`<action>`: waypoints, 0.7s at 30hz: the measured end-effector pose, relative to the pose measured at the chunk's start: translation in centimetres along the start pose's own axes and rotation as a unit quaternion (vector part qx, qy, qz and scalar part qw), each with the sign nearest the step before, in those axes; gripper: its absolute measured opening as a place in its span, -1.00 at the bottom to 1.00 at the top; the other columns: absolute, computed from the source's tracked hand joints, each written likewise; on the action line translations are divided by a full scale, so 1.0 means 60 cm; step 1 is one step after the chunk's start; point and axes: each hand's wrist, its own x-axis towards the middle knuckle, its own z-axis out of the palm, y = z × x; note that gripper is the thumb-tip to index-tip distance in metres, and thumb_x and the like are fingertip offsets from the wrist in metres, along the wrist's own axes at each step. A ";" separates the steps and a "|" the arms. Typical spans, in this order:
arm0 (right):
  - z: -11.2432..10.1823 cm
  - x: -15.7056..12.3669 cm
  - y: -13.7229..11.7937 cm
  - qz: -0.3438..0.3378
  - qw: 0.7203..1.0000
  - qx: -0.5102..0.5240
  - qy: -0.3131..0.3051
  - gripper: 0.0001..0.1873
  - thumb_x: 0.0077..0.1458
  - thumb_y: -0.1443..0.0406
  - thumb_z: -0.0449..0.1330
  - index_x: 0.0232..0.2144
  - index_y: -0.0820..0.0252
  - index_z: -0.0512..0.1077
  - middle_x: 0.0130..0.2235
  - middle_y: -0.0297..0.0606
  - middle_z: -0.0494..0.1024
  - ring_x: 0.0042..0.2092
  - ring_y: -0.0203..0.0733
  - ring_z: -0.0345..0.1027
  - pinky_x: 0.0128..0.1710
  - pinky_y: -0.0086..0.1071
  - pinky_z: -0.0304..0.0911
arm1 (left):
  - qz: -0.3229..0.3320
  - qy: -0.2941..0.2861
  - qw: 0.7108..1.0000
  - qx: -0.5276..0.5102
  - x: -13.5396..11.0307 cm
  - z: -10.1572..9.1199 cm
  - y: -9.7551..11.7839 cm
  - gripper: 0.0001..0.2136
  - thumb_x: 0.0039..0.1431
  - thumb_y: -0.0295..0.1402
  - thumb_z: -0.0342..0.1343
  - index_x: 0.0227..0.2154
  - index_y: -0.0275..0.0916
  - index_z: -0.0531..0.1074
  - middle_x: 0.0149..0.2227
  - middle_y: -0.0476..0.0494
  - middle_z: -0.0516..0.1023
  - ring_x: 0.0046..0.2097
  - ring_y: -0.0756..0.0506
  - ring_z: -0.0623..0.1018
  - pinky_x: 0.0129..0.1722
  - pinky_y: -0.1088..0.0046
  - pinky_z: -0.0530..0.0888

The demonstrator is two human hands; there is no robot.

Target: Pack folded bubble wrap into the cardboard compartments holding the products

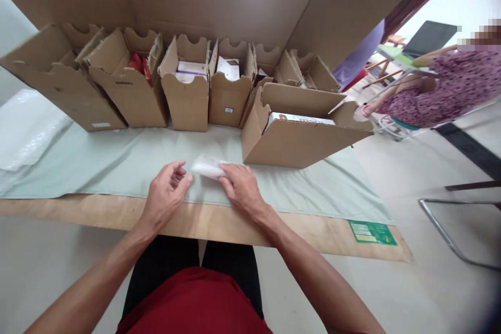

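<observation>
A small white packet in clear plastic lies on the pale green cloth near the table's front edge. My right hand rests on its right end, fingers curled over it. Just left of the packet is my left hand, its fingers bent and its fingertips close to the packet's left end without clearly gripping it.
A row of open cardboard boxes holding small cartons stands at the back. A larger open box sits just right of my hands. A green label lies at the table's right corner. Another person in a patterned top sits at the right.
</observation>
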 end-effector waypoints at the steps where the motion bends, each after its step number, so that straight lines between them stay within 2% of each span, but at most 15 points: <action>1: -0.002 0.000 -0.004 0.029 0.998 0.057 0.012 -0.69 0.31 0.34 0.15 0.05 0.17 0.52 0.02 -0.12 0.65 0.02 0.00 0.50 0.06 -0.14 0.30 | -0.042 -0.010 0.997 -0.071 -0.017 0.000 0.003 -0.48 0.16 -0.04 0.21 0.08 -0.28 0.47 -0.06 -0.25 0.61 -0.11 -0.17 0.62 -0.13 0.26 0.57; 4: -0.006 -0.014 -0.027 0.076 0.966 0.247 0.015 -0.72 0.31 0.23 0.14 -0.02 0.16 0.53 -0.09 -0.21 0.67 -0.09 -0.07 0.52 -0.06 -0.25 0.36 | -0.126 -0.060 0.956 -0.257 -0.055 0.014 0.011 -0.42 0.11 -0.06 0.30 0.11 -0.30 0.43 0.09 -0.34 0.59 0.08 -0.24 0.61 0.07 0.15 0.56; 6: -0.007 -0.033 -0.045 0.085 0.939 0.334 -0.007 -0.73 0.30 0.18 0.15 -0.08 0.16 0.53 -0.15 -0.24 0.66 -0.14 -0.11 0.52 -0.12 -0.30 0.38 | -0.128 -0.078 0.933 -0.328 -0.065 0.028 0.016 -0.46 0.12 -0.08 0.31 0.08 -0.28 0.45 0.10 -0.34 0.59 0.12 -0.25 0.60 0.13 0.14 0.54; 8: -0.012 -0.052 -0.055 0.088 0.932 0.350 -0.028 -0.75 0.28 0.15 0.16 -0.14 0.16 0.54 -0.20 -0.25 0.64 -0.17 -0.11 0.50 -0.12 -0.29 0.39 | -0.114 -0.073 0.928 -0.348 -0.068 0.034 0.021 -0.52 0.13 -0.11 0.30 0.05 -0.26 0.47 0.04 -0.28 0.63 0.08 -0.22 0.62 0.11 0.18 0.55; 10: -0.026 -0.068 -0.055 0.084 0.944 0.317 -0.025 -0.70 0.24 0.10 0.23 -0.09 0.14 0.53 -0.10 -0.20 0.63 -0.10 -0.08 0.49 -0.04 -0.21 0.39 | -0.103 -0.062 0.939 -0.323 -0.068 0.030 0.027 -0.57 0.14 -0.15 0.28 0.02 -0.24 0.48 -0.03 -0.23 0.67 0.02 -0.18 0.64 0.06 0.26 0.57; 11: -0.037 -0.073 -0.052 0.081 0.949 0.303 -0.020 -0.61 0.21 0.07 0.27 0.00 0.12 0.51 0.02 -0.15 0.60 -0.03 -0.04 0.48 0.03 -0.16 0.38 | -0.095 -0.070 0.947 -0.298 -0.068 0.025 0.031 -0.60 0.16 -0.17 0.27 0.01 -0.24 0.50 -0.06 -0.21 0.68 0.00 -0.17 0.65 0.02 0.29 0.57; 14: -0.080 -0.080 -0.043 0.061 0.945 0.318 -0.042 -0.13 0.10 -0.05 0.37 0.35 0.07 0.24 0.36 -0.01 0.32 0.22 0.06 0.37 0.17 -0.07 0.33 | -0.026 -0.140 0.972 -0.186 -0.073 0.011 0.045 -0.71 0.18 -0.27 0.21 -0.06 -0.21 0.55 -0.10 -0.16 0.69 -0.06 -0.16 0.66 -0.07 0.35 0.59; 16: -0.107 -0.081 -0.043 0.031 0.941 0.323 -0.093 0.00 0.05 -0.08 0.40 0.41 0.07 0.15 0.38 0.00 0.30 0.22 0.05 0.38 0.16 -0.09 0.35 | 0.043 -0.177 0.977 -0.113 -0.079 0.010 0.056 -0.75 0.16 -0.37 0.17 -0.10 -0.17 0.58 -0.13 -0.11 0.69 -0.09 -0.15 0.65 -0.10 0.37 0.58; 18: -0.126 -0.082 -0.050 0.008 0.951 0.284 -0.125 -0.18 0.09 0.01 0.40 0.33 0.08 0.30 0.25 -0.07 0.48 0.11 -0.01 0.46 0.08 -0.16 0.40 | 0.101 -0.196 0.973 -0.073 -0.082 0.015 0.065 -0.73 0.14 -0.44 0.13 -0.12 -0.14 0.60 -0.17 -0.06 0.67 -0.13 -0.12 0.64 -0.12 0.40 0.57; 21: -0.151 -0.087 -0.061 0.013 0.969 0.218 -0.114 -0.66 0.21 0.22 0.29 0.03 0.08 0.55 -0.09 -0.25 0.67 -0.13 -0.13 0.51 -0.20 -0.32 0.42 | 0.139 -0.219 0.963 -0.068 -0.078 0.024 0.078 -0.74 0.17 -0.45 0.12 -0.12 -0.13 0.60 -0.21 -0.06 0.67 -0.18 -0.10 0.65 -0.15 0.41 0.59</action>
